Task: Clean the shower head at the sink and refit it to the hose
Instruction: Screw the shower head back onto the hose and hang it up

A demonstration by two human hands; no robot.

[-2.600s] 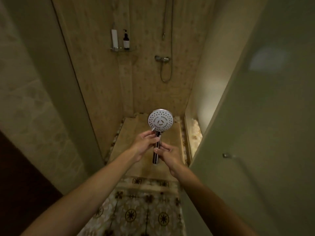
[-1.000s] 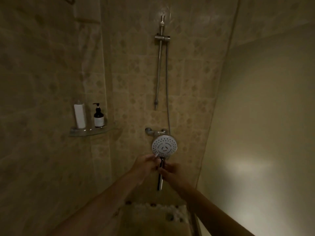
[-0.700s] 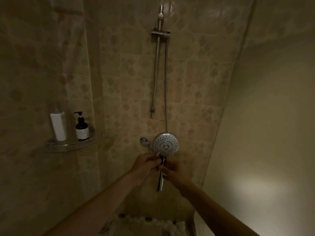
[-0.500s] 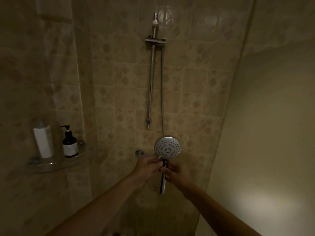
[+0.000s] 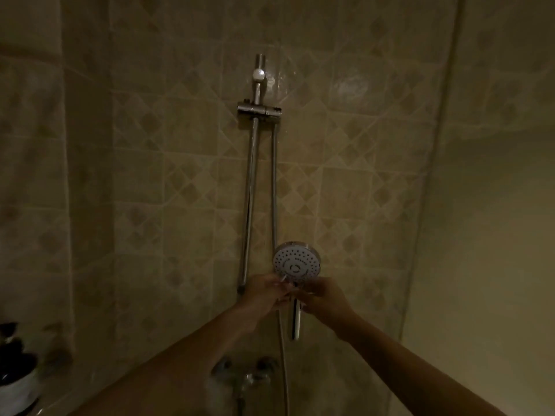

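Observation:
I hold the round chrome shower head [image 5: 296, 262] upright in front of the tiled wall, its white spray face toward me. My left hand [image 5: 263, 292] pinches its neck just under the face. My right hand [image 5: 322, 298] grips the chrome handle [image 5: 295, 321], whose lower end hangs free below both hands. The grey hose [image 5: 274, 190] hangs straight down from the slider bracket [image 5: 259, 109] on the wall rail [image 5: 250, 190] and passes behind the head.
The mixer tap [image 5: 244, 375] sits on the wall below my hands. A dark pump bottle [image 5: 15, 370] shows at the lower left edge. A pale glass panel [image 5: 486, 235] closes the right side.
I have stepped closer into the shower and the view has tilted up. The rail and bracket now stand higher and larger, the corner shelf has slid off to the lower left. Both hands keep the same hold.

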